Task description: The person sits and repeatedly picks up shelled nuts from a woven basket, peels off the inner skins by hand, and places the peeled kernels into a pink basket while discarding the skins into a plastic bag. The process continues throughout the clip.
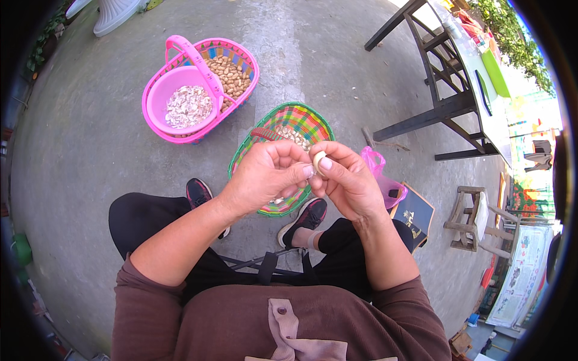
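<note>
My right hand (pixel 350 180) pinches a pale, smooth garlic clove or kernel (pixel 319 161) between thumb and forefinger. Close against it, my left hand (pixel 266 173) has its thumb and fingers pressed together on what looks like a thin translucent scrap of skin (pixel 310 178). Both hands are above a green-rimmed woven plastic basket (pixel 239 155) with a red handle. Several small pale pieces (pixel 291 134) lie in that basket, partly hidden by my hands. Up and to the left, a pink basin (pixel 156 101) holds a heap of whitish flakes or skins (pixel 188 107).
The basin rests in a pink-rimmed basket (pixel 253 58) of brown unshelled nuts (pixel 228 76). A pink plastic bag (pixel 388 187) and a dark printed box (pixel 413 212) stand by my right knee. Farther right are a dark-legged table (pixel 424 115) and a wooden stool (pixel 465 219).
</note>
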`<control>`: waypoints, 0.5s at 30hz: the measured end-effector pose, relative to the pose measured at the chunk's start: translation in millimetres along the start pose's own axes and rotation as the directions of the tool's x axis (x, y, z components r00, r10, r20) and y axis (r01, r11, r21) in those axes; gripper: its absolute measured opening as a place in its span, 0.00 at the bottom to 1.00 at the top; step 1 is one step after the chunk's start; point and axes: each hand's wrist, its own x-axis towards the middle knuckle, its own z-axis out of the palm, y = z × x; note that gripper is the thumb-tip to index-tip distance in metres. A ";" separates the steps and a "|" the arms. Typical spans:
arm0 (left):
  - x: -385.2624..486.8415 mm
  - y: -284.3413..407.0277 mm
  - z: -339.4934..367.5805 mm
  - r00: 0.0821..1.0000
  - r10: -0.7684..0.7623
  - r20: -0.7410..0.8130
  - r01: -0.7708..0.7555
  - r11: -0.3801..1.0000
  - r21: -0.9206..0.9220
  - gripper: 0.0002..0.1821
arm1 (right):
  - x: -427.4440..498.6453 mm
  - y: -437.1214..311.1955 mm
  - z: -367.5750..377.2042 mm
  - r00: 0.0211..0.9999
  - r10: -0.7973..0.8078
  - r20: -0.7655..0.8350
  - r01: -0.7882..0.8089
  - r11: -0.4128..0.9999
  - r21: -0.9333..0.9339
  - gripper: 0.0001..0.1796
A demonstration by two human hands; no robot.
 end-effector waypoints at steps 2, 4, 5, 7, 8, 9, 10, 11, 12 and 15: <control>0.5 -2.0 -3.6 1.000 -0.016 -0.022 0.016 1.000 0.014 0.07 | 0.7 -0.3 0.7 1.000 0.010 0.005 -0.010 0.999 0.034 0.12; -0.2 0.6 -3.5 0.999 -0.045 -0.014 0.045 0.999 -0.005 0.06 | 1.4 0.1 -0.2 1.000 0.011 0.020 -0.012 0.997 0.077 0.12; -0.6 2.3 -3.2 0.998 -0.060 -0.010 0.059 0.998 -0.014 0.06 | 1.9 1.0 -0.6 1.000 -0.019 0.024 0.017 0.997 0.075 0.12; -1.3 6.3 -2.6 0.997 -0.075 0.023 0.075 0.997 -0.021 0.07 | 2.8 2.5 -1.2 0.997 -0.077 0.032 0.074 0.995 0.070 0.13; -1.3 7.4 -2.4 0.996 -0.082 0.040 0.083 0.996 -0.024 0.07 | 2.5 2.2 -1.3 0.996 -0.088 0.026 0.087 0.996 0.031 0.13; -1.4 6.4 -3.0 0.996 -0.078 0.037 0.079 0.997 -0.022 0.07 | 2.3 2.6 -1.4 0.995 -0.097 0.023 0.097 0.995 -0.007 0.13; -1.1 4.6 -3.6 0.997 -0.074 0.034 0.075 0.997 -0.020 0.07 | 2.1 2.9 -1.3 0.994 -0.107 0.020 0.108 0.993 -0.046 0.13; -1.0 3.5 -3.8 0.997 -0.070 0.031 0.071 0.997 -0.018 0.07 | 2.1 3.2 -0.4 0.994 -0.110 0.026 0.111 0.992 -0.057 0.13; -1.2 2.9 -3.1 0.998 -0.062 0.015 0.062 0.998 -0.008 0.07 | 2.0 3.6 1.1 0.993 -0.113 0.031 0.115 0.991 -0.068 0.13; -2.1 3.3 -0.3 0.999 -0.044 -0.020 0.044 0.999 0.008 0.06 | 2.2 3.9 3.2 0.992 -0.119 0.045 0.122 0.990 -0.071 0.13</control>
